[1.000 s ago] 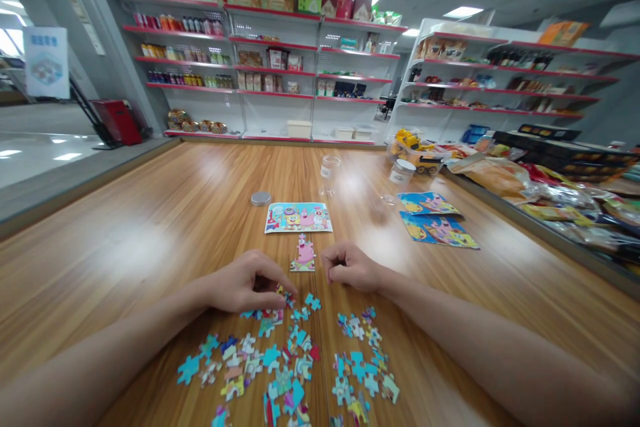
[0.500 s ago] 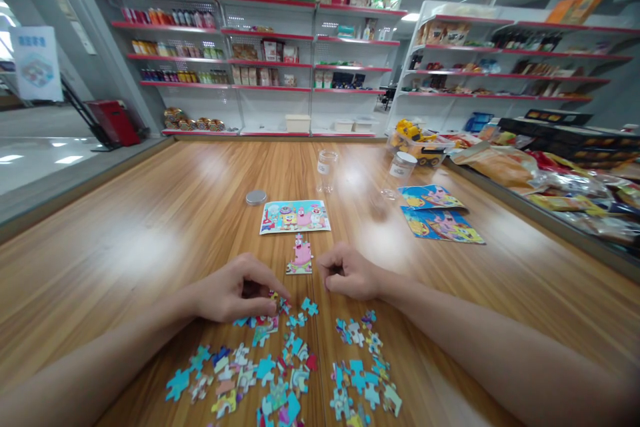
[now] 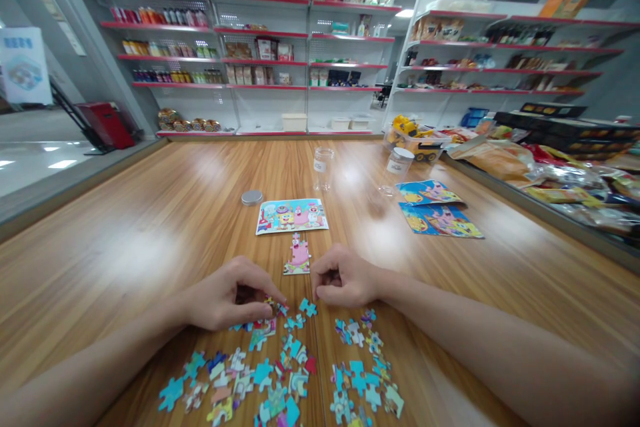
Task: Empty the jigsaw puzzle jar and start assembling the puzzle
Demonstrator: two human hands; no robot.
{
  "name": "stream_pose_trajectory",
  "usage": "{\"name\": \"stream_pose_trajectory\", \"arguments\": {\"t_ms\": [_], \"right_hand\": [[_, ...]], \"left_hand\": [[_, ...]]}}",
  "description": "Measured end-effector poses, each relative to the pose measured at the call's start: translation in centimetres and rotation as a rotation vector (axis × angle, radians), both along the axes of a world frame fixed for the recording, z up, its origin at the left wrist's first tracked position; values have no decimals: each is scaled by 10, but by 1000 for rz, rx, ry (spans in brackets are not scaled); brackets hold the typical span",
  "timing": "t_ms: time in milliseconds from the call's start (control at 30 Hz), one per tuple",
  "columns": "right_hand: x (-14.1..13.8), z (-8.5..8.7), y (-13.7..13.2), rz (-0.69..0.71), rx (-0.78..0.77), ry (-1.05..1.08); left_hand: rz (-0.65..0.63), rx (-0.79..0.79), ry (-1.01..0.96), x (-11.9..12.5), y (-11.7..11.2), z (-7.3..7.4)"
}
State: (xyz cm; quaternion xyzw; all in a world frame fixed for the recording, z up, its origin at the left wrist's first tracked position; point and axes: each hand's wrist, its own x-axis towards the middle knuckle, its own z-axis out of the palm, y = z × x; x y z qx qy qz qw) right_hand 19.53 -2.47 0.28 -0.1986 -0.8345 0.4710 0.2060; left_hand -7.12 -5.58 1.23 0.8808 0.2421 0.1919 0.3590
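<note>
My left hand (image 3: 233, 295) hovers low over loose jigsaw pieces, thumb and index finger apart, with small multicoloured pieces (image 3: 280, 308) at the fingertips. My right hand (image 3: 345, 277) is curled, its fingertips down near the table beside a joined strip of pieces (image 3: 299, 257) showing a pink starfish figure. Whether anything is inside those curled fingers is hidden. Blue jigsaw pieces (image 3: 308, 307) lie between my hands. Closer to me spread several loose pieces in a left cluster (image 3: 263, 373) and a right cluster (image 3: 357, 375). Above the strip lies a cartoon picture card (image 3: 293, 216).
A silver lid (image 3: 252, 197), an open clear jar (image 3: 323, 170) and a lidded jar (image 3: 397, 170) stand farther back. Two blue cartoon sheets (image 3: 440, 220) lie right. Behind them is a tub of yellow toy vehicles (image 3: 415, 140); packaged goods (image 3: 565, 173) line the right edge.
My right hand has shifted slightly left and down, with its fingertips lower to the table. My left hand stays over the same pieces. The whole view has moved slightly.
</note>
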Motion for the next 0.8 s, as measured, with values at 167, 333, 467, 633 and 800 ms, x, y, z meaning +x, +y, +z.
{"name": "stream_pose_trajectory", "arguments": {"t_ms": [167, 333, 467, 633, 800], "right_hand": [[0, -1, -1, -7, 13, -6], [2, 0, -1, 27, 5, -23], [2, 3, -3, 74, -21, -56], [3, 5, -5, 85, -15, -71], [3, 5, -5, 76, -1, -81]], "left_hand": [[9, 15, -6, 1, 0, 0], [16, 4, -7, 2, -1, 1], [17, 31, 7, 2, 0, -1], [7, 47, 15, 2, 0, -2], [4, 48, 6, 3, 0, -2]]}}
